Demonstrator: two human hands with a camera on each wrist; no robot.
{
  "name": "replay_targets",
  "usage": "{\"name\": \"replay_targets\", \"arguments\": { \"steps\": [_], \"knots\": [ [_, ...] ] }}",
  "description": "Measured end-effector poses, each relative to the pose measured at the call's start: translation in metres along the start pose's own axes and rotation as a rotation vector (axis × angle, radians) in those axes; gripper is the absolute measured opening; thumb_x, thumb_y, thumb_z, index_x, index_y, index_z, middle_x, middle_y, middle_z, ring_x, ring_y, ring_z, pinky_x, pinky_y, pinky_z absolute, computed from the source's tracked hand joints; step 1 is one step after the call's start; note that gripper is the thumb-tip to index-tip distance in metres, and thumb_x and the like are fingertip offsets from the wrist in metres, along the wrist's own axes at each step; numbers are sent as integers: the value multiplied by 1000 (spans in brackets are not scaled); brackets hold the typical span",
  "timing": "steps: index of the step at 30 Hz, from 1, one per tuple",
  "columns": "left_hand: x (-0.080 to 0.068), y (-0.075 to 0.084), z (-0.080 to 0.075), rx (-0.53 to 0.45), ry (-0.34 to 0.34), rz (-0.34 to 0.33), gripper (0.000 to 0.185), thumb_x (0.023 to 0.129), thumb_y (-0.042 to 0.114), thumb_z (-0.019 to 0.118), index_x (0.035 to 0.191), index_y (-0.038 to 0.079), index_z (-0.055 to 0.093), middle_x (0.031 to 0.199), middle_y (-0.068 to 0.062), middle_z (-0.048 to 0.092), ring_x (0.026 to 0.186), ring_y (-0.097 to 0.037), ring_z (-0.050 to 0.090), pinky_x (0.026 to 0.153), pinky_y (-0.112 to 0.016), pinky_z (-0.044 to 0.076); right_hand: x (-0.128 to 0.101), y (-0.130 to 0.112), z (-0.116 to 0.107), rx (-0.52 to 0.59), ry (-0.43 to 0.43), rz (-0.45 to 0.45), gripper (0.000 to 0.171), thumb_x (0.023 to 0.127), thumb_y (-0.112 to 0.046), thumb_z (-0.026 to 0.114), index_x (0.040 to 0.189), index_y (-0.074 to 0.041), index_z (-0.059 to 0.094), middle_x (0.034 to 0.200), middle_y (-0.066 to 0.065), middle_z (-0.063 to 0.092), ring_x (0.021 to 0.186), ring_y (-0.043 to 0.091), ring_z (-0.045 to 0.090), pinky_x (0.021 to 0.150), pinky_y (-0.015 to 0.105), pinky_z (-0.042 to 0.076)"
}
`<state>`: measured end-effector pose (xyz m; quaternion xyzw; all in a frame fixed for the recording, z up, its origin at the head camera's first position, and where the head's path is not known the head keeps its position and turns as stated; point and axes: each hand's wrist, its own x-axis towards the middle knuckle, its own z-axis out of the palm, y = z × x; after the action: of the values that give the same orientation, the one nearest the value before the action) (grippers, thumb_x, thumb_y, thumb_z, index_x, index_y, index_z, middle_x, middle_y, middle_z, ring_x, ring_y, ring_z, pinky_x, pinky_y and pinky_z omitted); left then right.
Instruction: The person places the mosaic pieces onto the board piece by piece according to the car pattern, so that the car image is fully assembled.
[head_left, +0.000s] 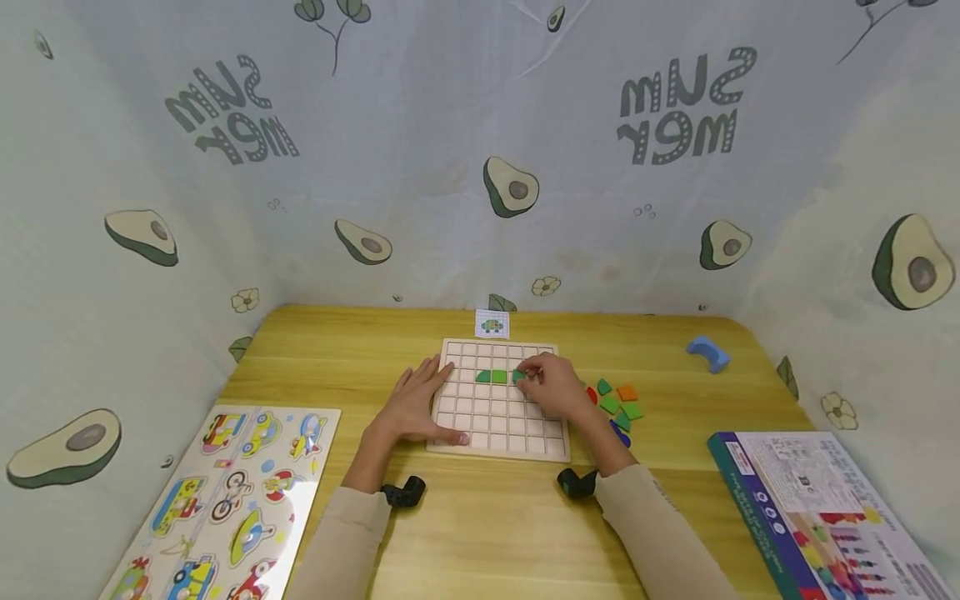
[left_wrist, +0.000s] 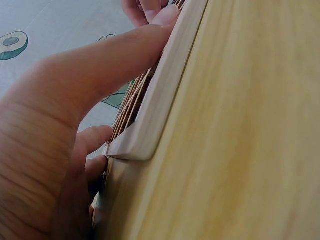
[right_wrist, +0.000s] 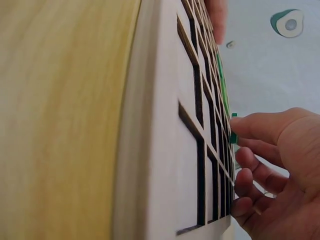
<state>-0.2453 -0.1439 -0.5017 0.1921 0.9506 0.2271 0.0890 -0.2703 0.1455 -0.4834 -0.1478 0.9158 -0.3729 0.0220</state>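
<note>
Right hand (head_left: 551, 387) pinching green piece (head_left: 518, 377)

Table (head_left: 480, 533): light wood, set against avocado-print cloth.
Centre: grid board (head_left: 498, 442), flat.
Behind the board: small card (head_left: 492, 324) at the far edge.
Right of the board: loose tiles (head_left: 618, 402), green, orange, red and blue, in a cluster.
Far right: blue arch block (head_left: 708, 353).
Near right corner: box (head_left: 817, 517), printed lid up.
Near left: vehicle puzzle (head_left: 225, 500).
</note>
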Motion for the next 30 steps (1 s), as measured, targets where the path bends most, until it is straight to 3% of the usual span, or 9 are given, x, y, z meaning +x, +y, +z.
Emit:
{"name": "replay_targets", "arguments": {
  "steps": [16,30],
  "knots": [
    [-2,2,1,-1,16,20,129,66,70,84,166,15,23,174,-15,11,162,-33,8,131,-55,7,1,2,4,-48,-7,1,20,97,-17,71,113,-5,74,93,7,61,75,20,47,69,33,41],
    [-1,0,1,-6,14,10,129,66,70,84,166,17,22,174,-13,9,162,-32,6,131,-53,5,2,-1,3,-13,17,-4,18,95,-16,73,110,-5,74,94,8,64,76,18,50,71,32,43]
  ]
}}
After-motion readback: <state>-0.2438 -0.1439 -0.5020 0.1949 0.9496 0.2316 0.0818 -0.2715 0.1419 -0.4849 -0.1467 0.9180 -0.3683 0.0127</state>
